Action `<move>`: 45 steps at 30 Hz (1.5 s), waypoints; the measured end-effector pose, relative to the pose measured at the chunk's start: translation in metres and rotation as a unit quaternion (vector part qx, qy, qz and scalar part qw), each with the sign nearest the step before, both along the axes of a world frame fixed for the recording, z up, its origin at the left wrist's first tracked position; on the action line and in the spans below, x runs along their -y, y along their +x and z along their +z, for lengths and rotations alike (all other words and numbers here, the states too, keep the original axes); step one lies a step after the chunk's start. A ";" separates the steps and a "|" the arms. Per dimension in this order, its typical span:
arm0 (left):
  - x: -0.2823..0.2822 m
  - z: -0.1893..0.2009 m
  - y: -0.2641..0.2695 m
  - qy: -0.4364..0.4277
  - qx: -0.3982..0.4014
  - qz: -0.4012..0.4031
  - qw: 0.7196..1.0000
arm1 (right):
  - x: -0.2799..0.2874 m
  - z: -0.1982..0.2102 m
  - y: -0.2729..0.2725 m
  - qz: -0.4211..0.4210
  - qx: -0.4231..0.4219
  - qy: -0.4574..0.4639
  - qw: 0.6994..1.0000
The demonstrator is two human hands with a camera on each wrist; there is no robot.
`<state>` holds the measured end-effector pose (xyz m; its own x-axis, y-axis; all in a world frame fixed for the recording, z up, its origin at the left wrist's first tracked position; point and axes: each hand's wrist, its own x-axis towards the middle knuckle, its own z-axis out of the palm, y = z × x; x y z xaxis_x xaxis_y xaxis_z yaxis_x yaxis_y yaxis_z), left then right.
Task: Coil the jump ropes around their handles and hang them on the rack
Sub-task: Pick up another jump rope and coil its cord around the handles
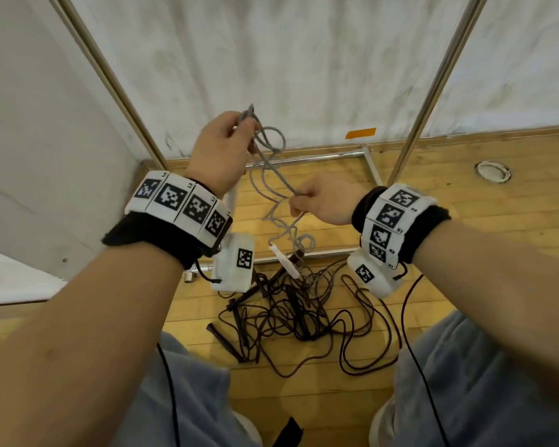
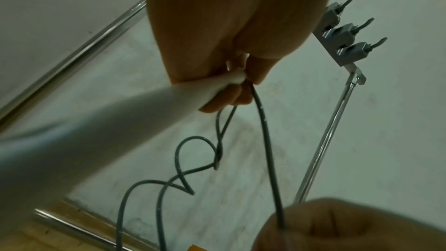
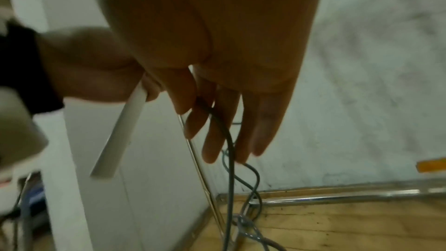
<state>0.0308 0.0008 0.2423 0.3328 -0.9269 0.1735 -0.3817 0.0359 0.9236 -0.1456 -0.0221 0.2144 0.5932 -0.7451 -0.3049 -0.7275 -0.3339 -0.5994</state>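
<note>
My left hand point(image 1: 223, 146) is raised and grips one white handle point(image 2: 144, 106) of a grey jump rope point(image 1: 271, 171), with a few loose loops bunched at its fingers. Lower and to the right, my right hand point(image 1: 323, 203) pinches the grey rope point(image 3: 229, 140) between thumb and forefinger, and the stretch between the hands is taut. The rope's other white handle point(image 1: 283, 259) dangles near the floor. The rack's grey hooks point(image 2: 345, 37) sit on a bar at the top of a chrome pole.
A tangle of black jump ropes point(image 1: 291, 314) with dark handles lies on the wooden floor between my knees. The rack's chrome base bars point(image 1: 307, 158) and uprights point(image 1: 433, 88) stand against the white wall. Orange tape point(image 1: 360, 133) marks the wall's foot.
</note>
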 end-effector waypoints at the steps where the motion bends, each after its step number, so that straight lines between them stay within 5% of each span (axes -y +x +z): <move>1: 0.001 -0.002 0.002 0.014 0.002 0.003 1.000 | 0.001 0.002 0.001 -0.024 0.042 0.030 0.998; 7: 0.002 -0.010 -0.009 0.187 -0.028 -0.077 0.979 | 0.011 0.030 0.000 -0.250 0.354 0.146 0.889; 11: -0.005 -0.015 -0.021 0.225 0.122 -0.191 0.948 | 0.018 0.036 -0.004 -0.319 0.459 0.206 0.804; 15: -0.006 -0.019 -0.029 0.187 0.107 -0.157 0.964 | 0.020 0.029 -0.005 -0.358 0.498 0.236 0.754; 17: -0.007 -0.019 -0.032 0.153 0.074 -0.121 0.978 | 0.012 0.023 -0.004 -0.333 0.448 0.245 0.793; 20: -0.010 -0.019 -0.035 0.115 0.040 -0.084 0.989 | -0.005 0.010 -0.003 -0.196 0.265 0.149 0.932; 23: -0.010 -0.013 -0.036 0.109 -0.049 -0.075 0.990 | -0.014 0.004 -0.003 -0.103 0.160 0.060 0.980; 26: -0.010 -0.005 -0.037 0.099 -0.092 -0.080 0.988 | -0.016 0.004 -0.001 -0.115 0.185 0.038 0.975; 30: -0.011 -0.002 -0.037 0.105 -0.049 -0.069 0.991 | -0.012 0.007 0.000 -0.139 0.202 0.025 0.969; 36: -0.015 -0.001 -0.037 0.208 0.119 -0.186 0.953 | -0.008 0.018 0.004 -0.298 0.455 0.220 0.810; 37: -0.015 -0.001 -0.038 0.209 0.146 -0.196 0.947 | -0.008 0.019 0.004 -0.296 0.446 0.217 0.816; 40: -0.013 -0.001 -0.038 0.209 0.191 -0.202 0.938 | -0.007 0.020 0.000 -0.251 0.291 0.014 0.923; 42: -0.012 0.000 -0.036 0.208 0.191 -0.187 0.941 | -0.006 0.019 -0.003 -0.247 0.251 -0.121 0.928; 45: -0.012 0.006 -0.034 0.180 0.205 -0.177 0.946 | -0.011 0.018 -0.004 -0.242 0.264 -0.149 0.922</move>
